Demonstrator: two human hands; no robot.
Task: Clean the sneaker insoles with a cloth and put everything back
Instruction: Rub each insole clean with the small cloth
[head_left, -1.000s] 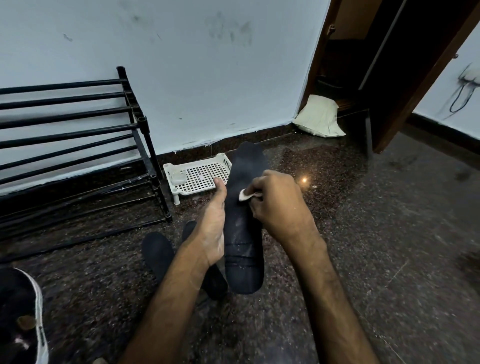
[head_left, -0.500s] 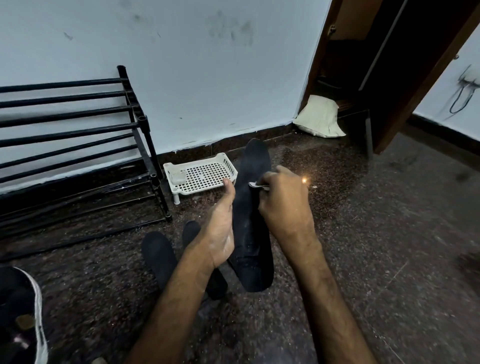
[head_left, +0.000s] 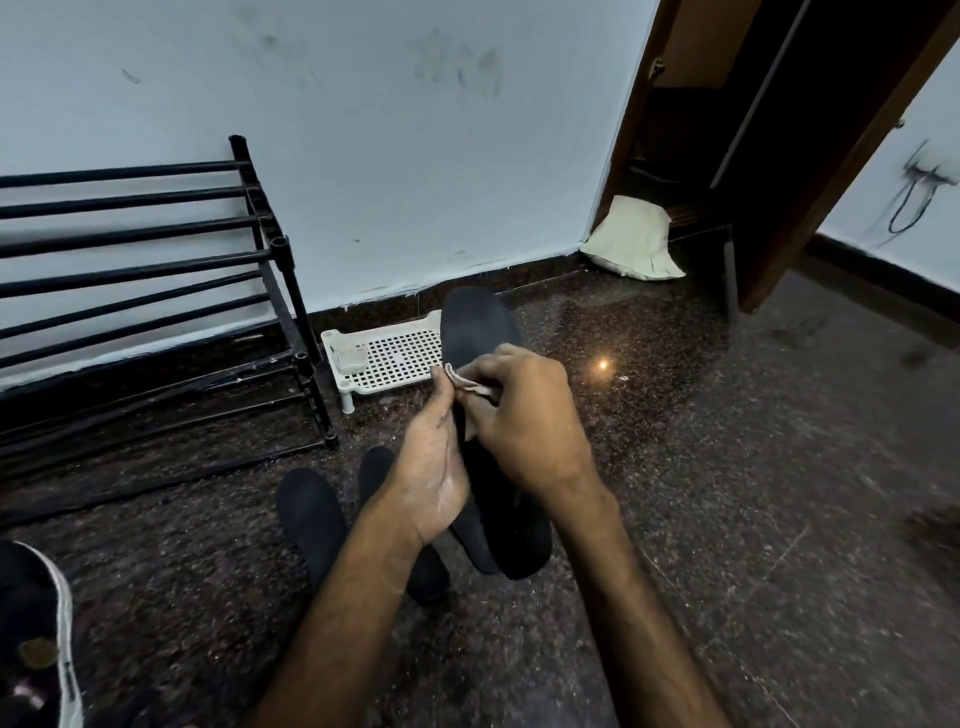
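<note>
A black insole (head_left: 478, 327) is held up off the floor, toe end pointing away from me. My left hand (head_left: 434, 462) holds it from the left side, thumb along its edge and palm showing. My right hand (head_left: 524, 421) grips a small pale cloth (head_left: 460, 382) and presses it on the insole's middle. A second black insole (head_left: 309, 512) lies flat on the floor to the left. Another dark insole (head_left: 376, 467) lies beside it, partly hidden by my left forearm. A dark sneaker with a white rim (head_left: 36, 639) shows at the bottom left corner.
A black metal shoe rack (head_left: 156, 291) stands against the wall on the left. A white perforated plastic tray (head_left: 387, 353) sits on the floor behind the insole. A pale folded cloth bag (head_left: 636, 241) lies by the wooden door frame (head_left: 810, 208). The floor is dark speckled stone.
My right hand with the cloth has slid back and forth along the insole, up toward the toe and back to the middle. The insole has tilted slightly in my left hand.
</note>
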